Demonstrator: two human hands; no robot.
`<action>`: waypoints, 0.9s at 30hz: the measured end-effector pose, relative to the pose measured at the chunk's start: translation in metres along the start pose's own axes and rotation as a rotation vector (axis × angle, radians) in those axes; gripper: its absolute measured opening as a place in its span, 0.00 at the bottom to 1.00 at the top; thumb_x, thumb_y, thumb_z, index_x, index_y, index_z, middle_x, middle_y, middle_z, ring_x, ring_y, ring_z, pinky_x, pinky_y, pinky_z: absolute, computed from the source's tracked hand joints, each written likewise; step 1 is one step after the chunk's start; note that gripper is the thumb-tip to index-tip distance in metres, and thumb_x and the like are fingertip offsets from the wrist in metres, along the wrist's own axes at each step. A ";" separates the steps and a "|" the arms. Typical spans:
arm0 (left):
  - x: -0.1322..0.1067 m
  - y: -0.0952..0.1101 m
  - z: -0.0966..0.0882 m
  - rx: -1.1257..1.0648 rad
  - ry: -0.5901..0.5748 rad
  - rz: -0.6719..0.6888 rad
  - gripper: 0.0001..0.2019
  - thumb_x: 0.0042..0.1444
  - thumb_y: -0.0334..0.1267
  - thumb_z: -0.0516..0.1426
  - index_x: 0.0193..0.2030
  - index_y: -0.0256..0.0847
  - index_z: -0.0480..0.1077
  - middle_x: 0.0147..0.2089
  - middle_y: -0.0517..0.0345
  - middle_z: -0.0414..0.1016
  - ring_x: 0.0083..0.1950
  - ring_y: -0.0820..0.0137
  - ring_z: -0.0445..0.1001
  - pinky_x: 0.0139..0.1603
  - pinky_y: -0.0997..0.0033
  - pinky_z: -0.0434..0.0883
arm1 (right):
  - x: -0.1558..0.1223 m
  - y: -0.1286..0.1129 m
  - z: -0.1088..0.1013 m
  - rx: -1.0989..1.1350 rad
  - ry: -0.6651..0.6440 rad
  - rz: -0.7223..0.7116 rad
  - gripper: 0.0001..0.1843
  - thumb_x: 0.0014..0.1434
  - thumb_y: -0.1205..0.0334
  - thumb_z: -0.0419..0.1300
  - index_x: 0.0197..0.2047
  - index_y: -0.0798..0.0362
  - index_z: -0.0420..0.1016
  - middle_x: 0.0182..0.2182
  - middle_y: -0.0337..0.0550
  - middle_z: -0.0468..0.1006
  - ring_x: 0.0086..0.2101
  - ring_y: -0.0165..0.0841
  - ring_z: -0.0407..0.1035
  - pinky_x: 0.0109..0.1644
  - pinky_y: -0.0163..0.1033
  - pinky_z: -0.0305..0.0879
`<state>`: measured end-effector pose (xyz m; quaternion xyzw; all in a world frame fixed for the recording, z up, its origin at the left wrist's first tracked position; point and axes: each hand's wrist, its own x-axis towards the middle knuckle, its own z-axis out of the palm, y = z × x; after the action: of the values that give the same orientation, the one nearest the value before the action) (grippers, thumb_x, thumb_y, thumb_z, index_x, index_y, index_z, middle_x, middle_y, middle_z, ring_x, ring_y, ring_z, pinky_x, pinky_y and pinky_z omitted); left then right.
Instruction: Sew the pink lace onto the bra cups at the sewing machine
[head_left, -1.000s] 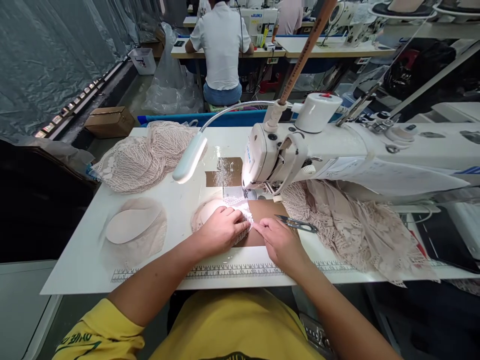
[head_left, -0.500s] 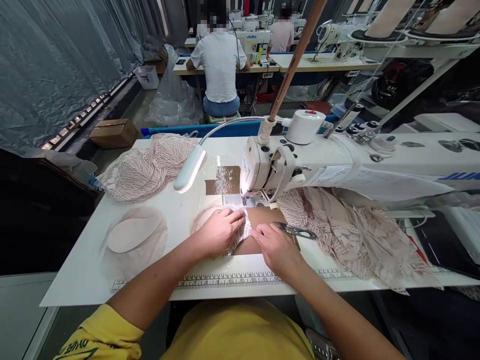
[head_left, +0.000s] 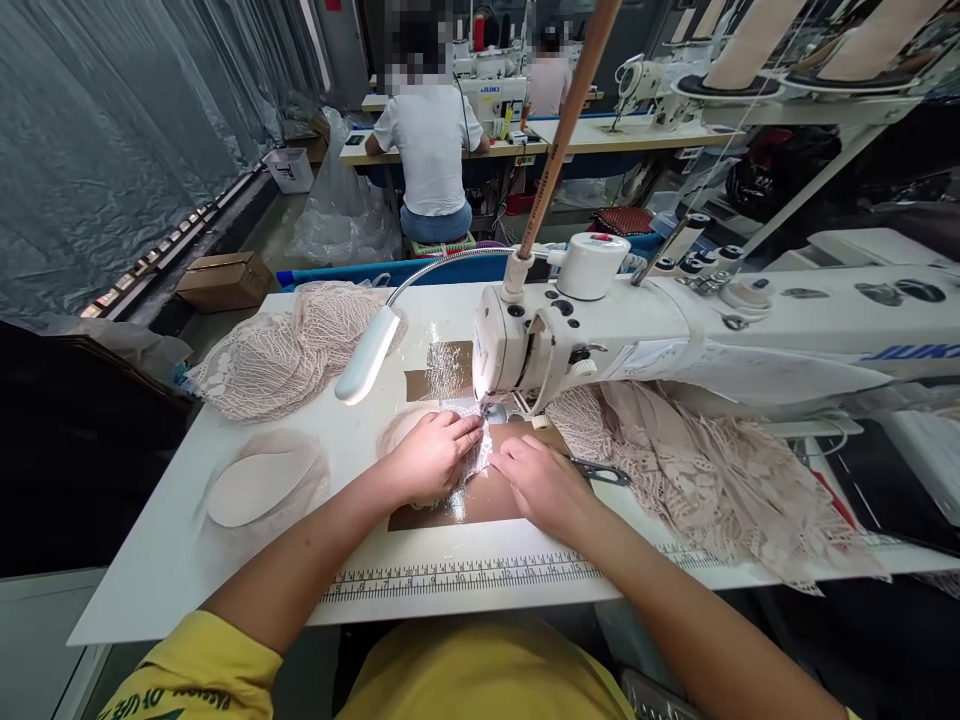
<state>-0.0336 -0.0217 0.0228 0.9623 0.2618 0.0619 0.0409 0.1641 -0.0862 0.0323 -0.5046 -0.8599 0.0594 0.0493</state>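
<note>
A white sewing machine (head_left: 510,335) stands over the table, its needle area low at the left end of the head. Just in front of the needle, my left hand (head_left: 431,455) bears down on a pale lace piece (head_left: 475,455), fingers together and curled onto it. My right hand (head_left: 544,485) pinches the right edge of that lace between thumb and fingers. Dark thread snips (head_left: 604,472) lie beside my right hand, partly covered by it. Sheer beige fabric (head_left: 396,425) shows behind my left hand. The lace under my fingers is hidden.
Lace bundles lie at the back left (head_left: 289,345) and right (head_left: 697,470) of the table. A beige pad (head_left: 259,487) rests on sheer fabric at left. A lamp (head_left: 367,355) hangs near the machine head. A ruler strip (head_left: 450,578) runs along the front edge. A person (head_left: 435,150) sits ahead.
The camera view has shifted slightly. Both hands stay on the lace by the needle; my right hand now covers more of the thread snips.
</note>
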 end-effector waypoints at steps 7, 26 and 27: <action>0.011 -0.013 -0.001 0.047 -0.003 -0.004 0.22 0.60 0.34 0.49 0.61 0.32 0.64 0.63 0.47 0.64 0.49 0.58 0.65 0.49 0.59 0.65 | 0.012 0.005 0.001 0.013 0.008 0.029 0.15 0.60 0.74 0.48 0.38 0.53 0.75 0.30 0.42 0.69 0.31 0.32 0.59 0.33 0.38 0.52; 0.006 -0.020 0.007 -0.057 0.074 0.059 0.19 0.61 0.30 0.50 0.58 0.37 0.67 0.60 0.48 0.68 0.51 0.60 0.65 0.50 0.58 0.67 | 0.018 0.012 0.019 -0.028 0.156 0.043 0.20 0.60 0.74 0.48 0.50 0.55 0.74 0.35 0.46 0.74 0.33 0.34 0.63 0.33 0.39 0.53; 0.007 -0.022 0.008 -0.060 0.081 0.056 0.19 0.61 0.30 0.50 0.58 0.38 0.67 0.60 0.47 0.69 0.51 0.60 0.66 0.50 0.58 0.67 | 0.018 0.012 0.019 -0.026 0.174 0.050 0.20 0.60 0.74 0.48 0.51 0.55 0.74 0.35 0.46 0.74 0.33 0.34 0.62 0.32 0.39 0.53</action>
<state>-0.0374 0.0010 0.0132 0.9643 0.2343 0.1095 0.0575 0.1623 -0.0655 0.0118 -0.5297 -0.8402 0.0055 0.1160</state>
